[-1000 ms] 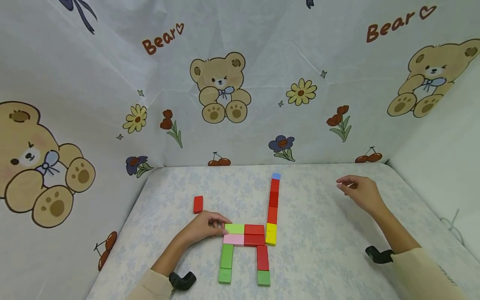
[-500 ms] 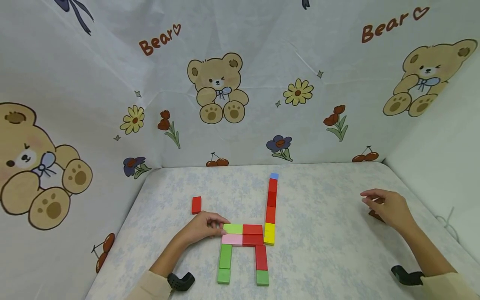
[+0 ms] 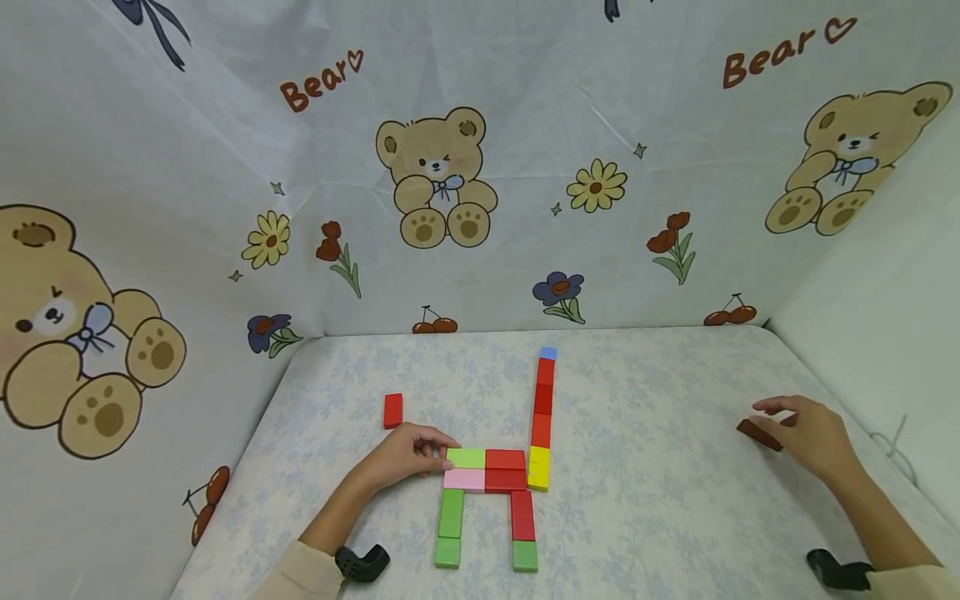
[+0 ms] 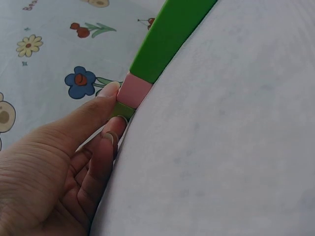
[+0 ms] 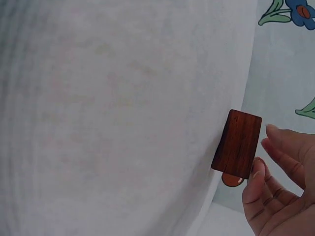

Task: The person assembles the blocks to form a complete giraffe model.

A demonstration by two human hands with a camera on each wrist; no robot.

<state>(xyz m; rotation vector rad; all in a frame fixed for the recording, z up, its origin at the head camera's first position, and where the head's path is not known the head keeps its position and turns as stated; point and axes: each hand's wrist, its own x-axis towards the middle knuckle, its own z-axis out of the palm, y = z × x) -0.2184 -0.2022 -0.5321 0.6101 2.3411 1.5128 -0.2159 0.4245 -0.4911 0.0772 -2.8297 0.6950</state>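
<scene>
Flat coloured blocks form a figure on the table. My left hand [image 3: 411,450] pinches the left end of a light green block [image 3: 468,458], thumb and fingertip on either side of it in the left wrist view. Against that block lies a pink block [image 3: 465,478], with red blocks [image 3: 506,469] to the right. A dark brown wooden block [image 5: 238,144] stands on the table at the right. Beside it is my right hand [image 3: 813,433], its fingers bent and apart. Thumb and fingertips are by the block's near edge; contact is unclear.
A yellow block [image 3: 538,468] starts a column of red blocks [image 3: 543,398] topped by a blue one [image 3: 549,353]. Two legs with green ends [image 3: 448,552] extend toward the front. One loose red block [image 3: 393,410] lies behind my left hand. A patterned cloth hangs behind.
My right hand has moved right and toward the front, to the brown block, which has come into view. My left hand and the figure have stayed put.
</scene>
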